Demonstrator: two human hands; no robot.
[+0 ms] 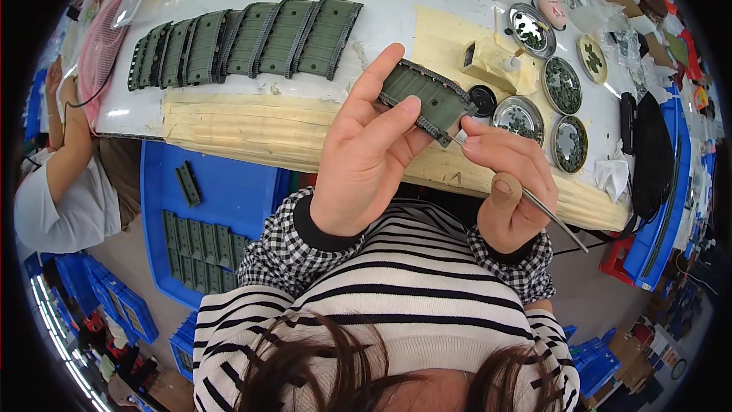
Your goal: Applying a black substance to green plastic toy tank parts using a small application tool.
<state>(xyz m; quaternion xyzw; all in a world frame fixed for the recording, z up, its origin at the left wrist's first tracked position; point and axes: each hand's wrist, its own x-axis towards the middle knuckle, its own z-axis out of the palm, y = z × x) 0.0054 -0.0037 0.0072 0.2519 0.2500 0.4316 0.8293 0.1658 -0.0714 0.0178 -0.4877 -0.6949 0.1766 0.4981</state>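
Note:
My left hand [357,154] is wrapped round a dark green moulded panel [433,104] with toothed, ridged edges, the thumb lying on its flat face. The panel is held tilted above the table's near edge. A slim metal tool [555,218] is gripped in my right hand [512,187], its thin tip at the panel's near right corner. Whether the tip touches the panel I cannot tell. My right thumb has a brown covering on it. Similar green panels [267,40] stand in an overlapping row at the far left of the table.
Round metal dishes of small green pieces [563,85] stand on the right, beside a small block with yellowish tape [496,65] and a black round cap [482,99]. Yellowish padding [236,128] covers the table's near edge. A blue bin [156,248] holds more green parts. Another person [65,191] is at the left.

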